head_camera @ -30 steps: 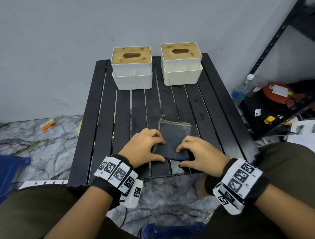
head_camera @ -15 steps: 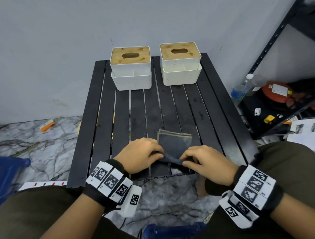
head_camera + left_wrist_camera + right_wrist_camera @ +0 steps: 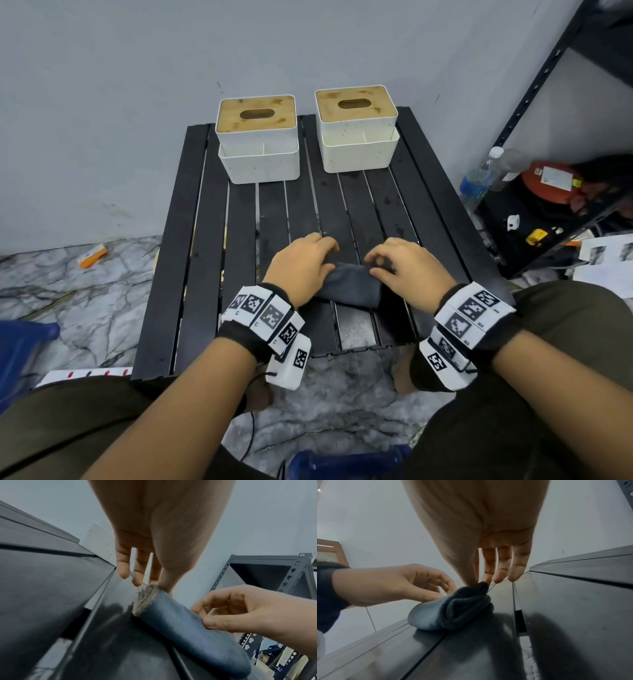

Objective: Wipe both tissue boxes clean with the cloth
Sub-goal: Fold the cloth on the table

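The grey cloth (image 3: 352, 282) lies rolled into a thick tube near the front edge of the black slatted table (image 3: 191, 260). The person's left hand (image 3: 301, 265) pinches one end of the roll between thumb and fingertips, and the right hand (image 3: 407, 269) pinches the other end the same way. Well beyond the hands, at the table's far edge by the wall, the two white tissue boxes with wooden lids stand side by side, the left box (image 3: 258, 150) and the right box (image 3: 358, 137), slightly apart.

Two tissue boxes (image 3: 258, 137) (image 3: 358, 126), one cloth (image 3: 352, 282) – two hands (image 3: 301, 263) (image 3: 407, 269), one table (image 3: 205, 240)
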